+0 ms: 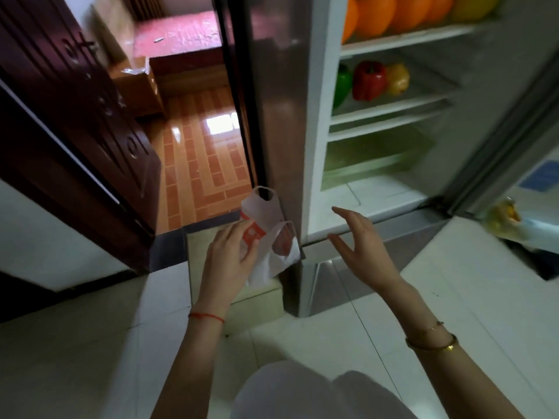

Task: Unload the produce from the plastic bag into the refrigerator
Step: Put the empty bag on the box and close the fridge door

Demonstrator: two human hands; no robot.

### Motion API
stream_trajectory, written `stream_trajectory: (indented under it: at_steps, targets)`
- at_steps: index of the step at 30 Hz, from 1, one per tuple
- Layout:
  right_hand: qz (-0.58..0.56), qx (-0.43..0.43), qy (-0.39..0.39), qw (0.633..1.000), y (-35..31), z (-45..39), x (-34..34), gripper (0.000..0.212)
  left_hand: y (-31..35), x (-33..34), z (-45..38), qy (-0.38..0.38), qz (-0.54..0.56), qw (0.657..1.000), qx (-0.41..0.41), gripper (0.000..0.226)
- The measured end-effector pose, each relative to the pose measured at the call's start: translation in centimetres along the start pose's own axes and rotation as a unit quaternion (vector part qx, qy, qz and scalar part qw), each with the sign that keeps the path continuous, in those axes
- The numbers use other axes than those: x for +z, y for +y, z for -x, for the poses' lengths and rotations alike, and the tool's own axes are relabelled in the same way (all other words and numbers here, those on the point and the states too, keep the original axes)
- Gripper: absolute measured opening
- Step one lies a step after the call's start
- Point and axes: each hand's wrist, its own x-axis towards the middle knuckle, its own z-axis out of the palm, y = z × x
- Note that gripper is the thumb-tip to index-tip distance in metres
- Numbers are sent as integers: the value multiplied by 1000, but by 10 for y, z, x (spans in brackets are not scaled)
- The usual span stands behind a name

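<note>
head view: left hand [231, 255] fingers curl round the thin, crinkly white plastic bag [270, 240] low beside the open refrigerator [317, 146], right hand [361, 240] spread and empty, so unloading looks nearly done, glossy peppers [369, 80] and round oranges [390, 13] shelved; next, probably check the limp bag.

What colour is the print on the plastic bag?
Orange-red on the white plastic bag, seen in the head view.
</note>
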Motion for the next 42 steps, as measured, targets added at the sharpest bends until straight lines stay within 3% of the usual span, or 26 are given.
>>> stream_trajectory:
  at_steps: [12,23,32,42]
  targets:
    - [59,112,124,984,95,181,-153,51,177,77,51,-23,51,989,139,36]
    - [80,193,210,955,191,299,-284,49,355,171,98,-74,83,975,194,39]
    - [99,215,274,932,264,309,-373,50,480,231,67,-72,127,948,283,40]
    - [102,202,350,909,370,258,-496,47,627,300,12,9,197,903,382,39]
